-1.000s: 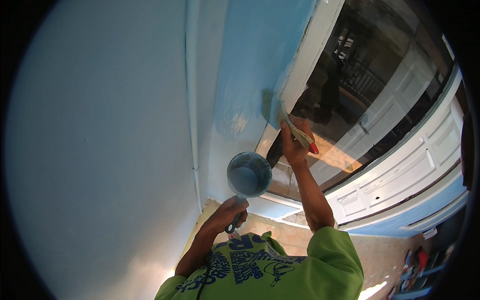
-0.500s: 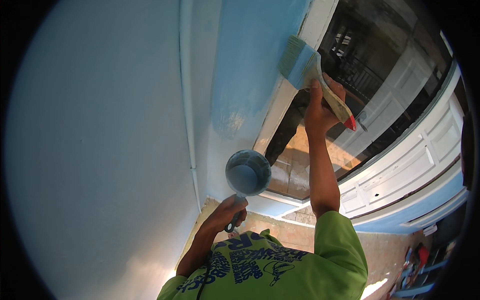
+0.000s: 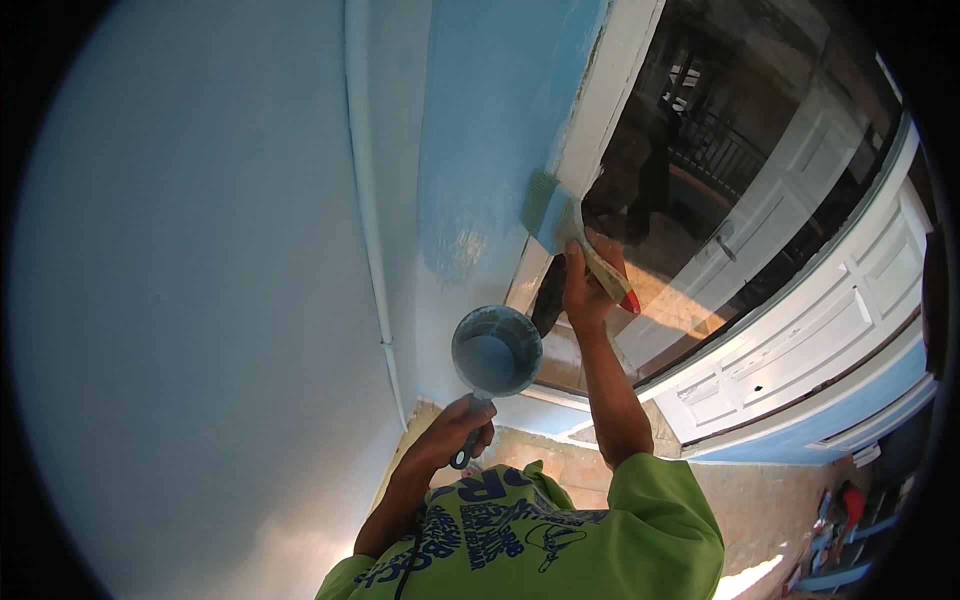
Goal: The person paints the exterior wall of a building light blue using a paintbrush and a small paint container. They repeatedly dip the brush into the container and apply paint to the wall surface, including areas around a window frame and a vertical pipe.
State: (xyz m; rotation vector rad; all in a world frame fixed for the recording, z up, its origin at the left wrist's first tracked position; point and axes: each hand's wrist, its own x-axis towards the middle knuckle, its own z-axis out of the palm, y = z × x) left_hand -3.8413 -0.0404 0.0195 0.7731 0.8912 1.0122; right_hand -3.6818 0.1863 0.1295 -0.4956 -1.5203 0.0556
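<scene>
A big pale wall [image 3: 220, 250] stands far to the left of the window [image 3: 720, 180]. A person in a green shirt [image 3: 560, 540] is below the window. A blue strip [image 3: 500, 110] of wall runs just left of the window, and a thin pipe [image 3: 367, 190] goes down farther left. The window's white frame [image 3: 600, 110] is next to the strip.

A grey cup [image 3: 497, 350] is near the window's bottom left corner. The left hand [image 3: 455, 430] is below that corner, with its fingers wrapped around the cup's handle. The cup has hardly moved.

The brush [image 3: 566, 222] is at the window's left edge. A moment ago it was higher up beside the window; now it has come lower and more left. So it seems to be going over the edge of the strip again. The brighter blue ends roughly to the left of the window's lower part, so the strip looks only partly covered.

The brush is long and lies on a slant. Its bristles [image 3: 540, 195] point up and left, away from the window. Its red tip [image 3: 629, 301] points down and right, in front of the window. The right hand [image 3: 590, 285] has its fingers closed around the brush. How hard the bristles press is hard to tell.
</scene>
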